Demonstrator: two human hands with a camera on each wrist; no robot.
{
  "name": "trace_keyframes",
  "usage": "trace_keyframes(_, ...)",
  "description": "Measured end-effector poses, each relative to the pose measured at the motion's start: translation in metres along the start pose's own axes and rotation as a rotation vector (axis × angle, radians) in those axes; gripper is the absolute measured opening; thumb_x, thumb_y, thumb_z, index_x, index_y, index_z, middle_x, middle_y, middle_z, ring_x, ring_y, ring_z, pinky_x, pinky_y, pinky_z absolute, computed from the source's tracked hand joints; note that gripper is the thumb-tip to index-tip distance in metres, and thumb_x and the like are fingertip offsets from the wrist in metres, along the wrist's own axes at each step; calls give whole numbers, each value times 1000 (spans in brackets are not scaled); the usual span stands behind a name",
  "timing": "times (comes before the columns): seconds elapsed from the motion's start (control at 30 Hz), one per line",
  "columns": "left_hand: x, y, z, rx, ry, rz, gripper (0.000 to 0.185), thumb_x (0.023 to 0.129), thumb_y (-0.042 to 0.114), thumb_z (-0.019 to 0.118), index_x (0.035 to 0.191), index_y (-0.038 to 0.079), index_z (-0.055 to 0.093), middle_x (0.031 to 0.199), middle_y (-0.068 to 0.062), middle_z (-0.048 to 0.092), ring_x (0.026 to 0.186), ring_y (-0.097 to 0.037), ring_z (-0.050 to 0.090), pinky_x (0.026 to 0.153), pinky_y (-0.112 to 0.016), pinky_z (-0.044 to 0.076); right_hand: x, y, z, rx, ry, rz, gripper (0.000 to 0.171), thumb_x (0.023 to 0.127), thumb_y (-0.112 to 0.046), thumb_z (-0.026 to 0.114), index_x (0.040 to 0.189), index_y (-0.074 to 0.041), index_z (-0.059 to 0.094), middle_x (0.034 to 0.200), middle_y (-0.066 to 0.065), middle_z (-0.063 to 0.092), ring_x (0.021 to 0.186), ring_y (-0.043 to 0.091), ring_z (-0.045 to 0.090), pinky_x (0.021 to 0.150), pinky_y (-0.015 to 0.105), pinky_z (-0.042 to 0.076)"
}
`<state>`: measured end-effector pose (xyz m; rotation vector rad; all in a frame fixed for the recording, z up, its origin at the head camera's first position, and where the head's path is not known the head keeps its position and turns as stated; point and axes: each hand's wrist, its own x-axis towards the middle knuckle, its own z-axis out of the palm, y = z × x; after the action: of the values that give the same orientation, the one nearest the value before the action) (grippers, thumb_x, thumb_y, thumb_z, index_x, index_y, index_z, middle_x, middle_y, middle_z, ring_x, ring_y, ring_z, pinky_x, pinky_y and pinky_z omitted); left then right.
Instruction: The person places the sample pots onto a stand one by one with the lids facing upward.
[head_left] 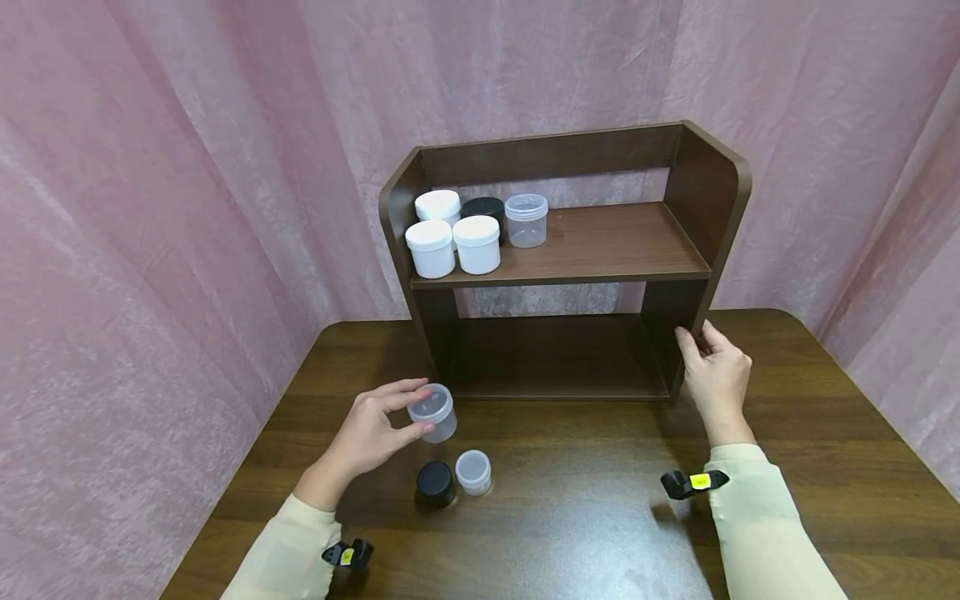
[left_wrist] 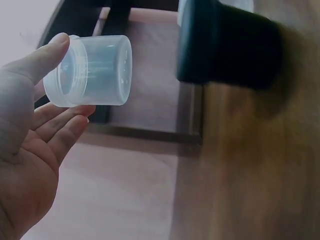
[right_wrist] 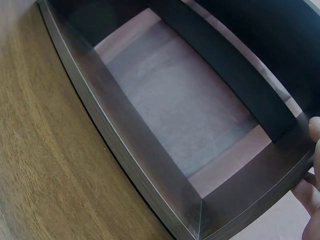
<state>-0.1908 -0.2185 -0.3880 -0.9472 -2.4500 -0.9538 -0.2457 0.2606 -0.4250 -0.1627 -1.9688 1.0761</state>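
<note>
My left hand (head_left: 367,429) pinches a clear plastic jar (head_left: 441,423) near its lid, thumb on one side and fingers on the other. In the left wrist view that jar (left_wrist: 102,70) hangs above the table, see-through, with nothing visible inside. Below it on the table stand a black-lidded jar (head_left: 435,483) and a smaller clear jar (head_left: 474,472) with a whitish lid, side by side. At the right, my right hand (head_left: 718,375) grips the lower side panel of a dark brown two-tier shelf (head_left: 615,242), thumb on its front edge. Part of that hand (right_wrist: 310,195) shows in the right wrist view.
On the upper tier's left half, several white jars (head_left: 477,246), a black-lidded jar (head_left: 483,208) and a clear jar (head_left: 527,223) stand close together. The shelf rests at the back of a brown wooden table (head_left: 570,500). Pink curtains (head_left: 225,208) hang behind.
</note>
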Motion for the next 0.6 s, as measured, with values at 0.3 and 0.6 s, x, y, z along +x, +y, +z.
trace_keyframes(0.3,24,31,-5,1,36,132,50,74,21,84,119,7,68,127,-4,62,114,-22,61,89,-27,49,1,-1,-1,1,8,2,21,90,-29,68,101,-12,74,90,10,73,73,-27,47,62,8,35)
trace_keyframes(0.6,50,56,-8,-1,71,229,50,71,15,86,117,5,69,125,-7,63,112,-23,62,88,-30,50,-1,-1,0,-15,6,10,22,89,-32,68,100,-14,74,90,9,73,75,-24,50,63,11,36)
